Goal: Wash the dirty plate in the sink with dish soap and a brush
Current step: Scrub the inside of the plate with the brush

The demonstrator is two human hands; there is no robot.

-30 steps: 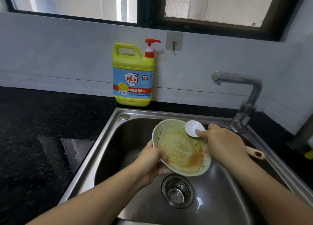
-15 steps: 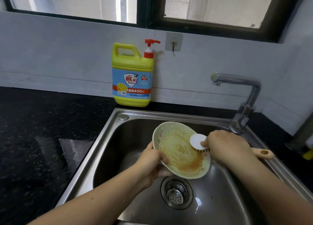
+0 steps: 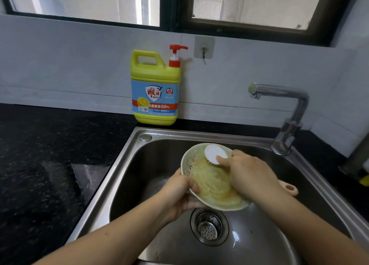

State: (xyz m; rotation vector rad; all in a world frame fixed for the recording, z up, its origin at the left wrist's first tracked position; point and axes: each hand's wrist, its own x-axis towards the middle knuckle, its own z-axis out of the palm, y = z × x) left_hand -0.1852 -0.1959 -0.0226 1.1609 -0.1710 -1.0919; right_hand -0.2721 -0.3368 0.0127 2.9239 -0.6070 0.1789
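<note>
Scrubbing going on over the sink (image 3: 123,165): left hand (image 3: 179,197) grips the plate (image 3: 211,185) by its near-left rim, tilted above the drain (image 3: 209,225), while the right hand (image 3: 249,175) curls round the brush (image 3: 214,154), white head pressed on the plate's upper part. Soap bottle (image 3: 155,89) stands behind on the counter.

Only two bare forearms and two bare hands of the person show. Back from the fingers of the left hand (image 3: 179,193), the wrist and the left forearm (image 3: 119,230) are uncovered down to the lower edge of the view. Behind the fingers of the right hand (image 3: 249,177), the right forearm (image 3: 311,224) is likewise unclothed as far as the lower right corner.
</note>
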